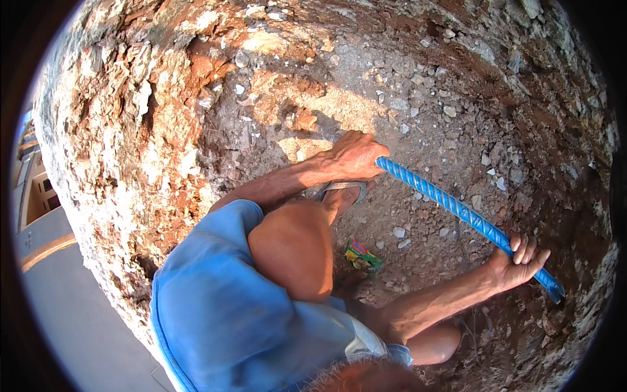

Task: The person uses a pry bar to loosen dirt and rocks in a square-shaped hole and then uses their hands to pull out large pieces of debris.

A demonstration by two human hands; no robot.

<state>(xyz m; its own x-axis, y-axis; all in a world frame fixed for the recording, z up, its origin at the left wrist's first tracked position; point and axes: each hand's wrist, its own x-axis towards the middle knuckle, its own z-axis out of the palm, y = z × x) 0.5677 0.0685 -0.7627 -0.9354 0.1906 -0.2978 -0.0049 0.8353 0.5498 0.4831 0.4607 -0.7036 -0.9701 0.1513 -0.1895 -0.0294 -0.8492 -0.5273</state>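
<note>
A blue crowbar (pixel 450 202) with spiral ridges slants across the view, from the middle down to the lower right. My left hand (pixel 356 154) is closed round its upper left end, above a sandalled foot. Farther down the shaft, my right hand (pixel 520 257) wraps its fingers round the bar a little short of the notched tip. That tip is close to dark reddish-brown earth (pixel 581 261) at the right; whether it touches, I cannot tell. Between my arms is my bent knee (pixel 294 248), beside my blue shirt (pixel 222 307).
Loose stones and pale chips lie over the dirt ground (pixel 431 130). A crumpled green and red wrapper (pixel 362 256) rests near the foot in its sandal (pixel 343 187). Rough rocky earth (pixel 144 130) rises at the left and right. A building (pixel 42 193) and grey paving (pixel 78 307) show at far left.
</note>
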